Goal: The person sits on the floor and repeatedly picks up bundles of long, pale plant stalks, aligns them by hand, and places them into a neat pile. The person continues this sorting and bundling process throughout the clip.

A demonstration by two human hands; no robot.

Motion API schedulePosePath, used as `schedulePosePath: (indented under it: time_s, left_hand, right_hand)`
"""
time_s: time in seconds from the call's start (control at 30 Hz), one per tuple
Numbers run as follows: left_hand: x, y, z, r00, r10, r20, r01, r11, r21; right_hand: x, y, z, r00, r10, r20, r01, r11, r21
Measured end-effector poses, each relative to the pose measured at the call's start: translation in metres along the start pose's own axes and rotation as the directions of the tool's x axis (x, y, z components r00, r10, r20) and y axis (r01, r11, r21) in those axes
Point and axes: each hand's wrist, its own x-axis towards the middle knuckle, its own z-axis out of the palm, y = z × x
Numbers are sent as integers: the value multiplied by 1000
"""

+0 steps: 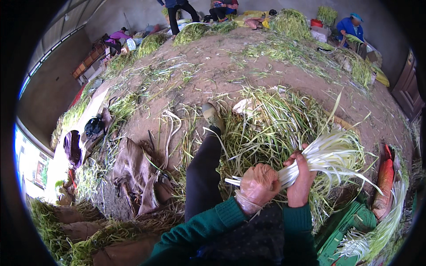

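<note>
My left hand [259, 188], in a thin translucent glove, is closed around the lower stalks of a bundle of pale leafy vegetables [324, 153], perhaps blanched chives. The stalk ends stick out to its left. My right hand [299, 178] grips the same bundle further up, its thumb lying along the white stalks. The pale leaves fan out to the upper right. Beneath and beyond the hands lies a large heap of green and yellowish leaves [276, 129]. More pale stalks [382, 232] lie on green sacking [346, 229] at the lower right.
My shoe [213, 116] rests beside the heap on a dirt floor [219, 63] strewn with leaves. A crumpled brown cloth [139, 173] lies to the left, a red bag [384, 186] to the right. Several people, including one in blue [352, 30], are among piles along the far walls.
</note>
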Motion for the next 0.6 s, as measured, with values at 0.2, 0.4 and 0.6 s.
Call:
schedulePosePath:
  time_s: [0.2, 0.4, 0.6]
  left_hand:
    - [-13, -66, -29, 996, -8, 86, -28, 913, 406]
    - [-44, -206, -107, 867, -492, 73, 328, 676, 659]
    - [42, -80, -79, 794, -246, 556, 590, 529, -610]
  right_hand:
    - [12, -11, -22, 999, -49, 10, 48, 994, 103]
    - [19, -21, -31, 999, -50, 0, 50, 992, 116]
    - [13, -12, -28, 999, -14, 32, 10, 994, 106]
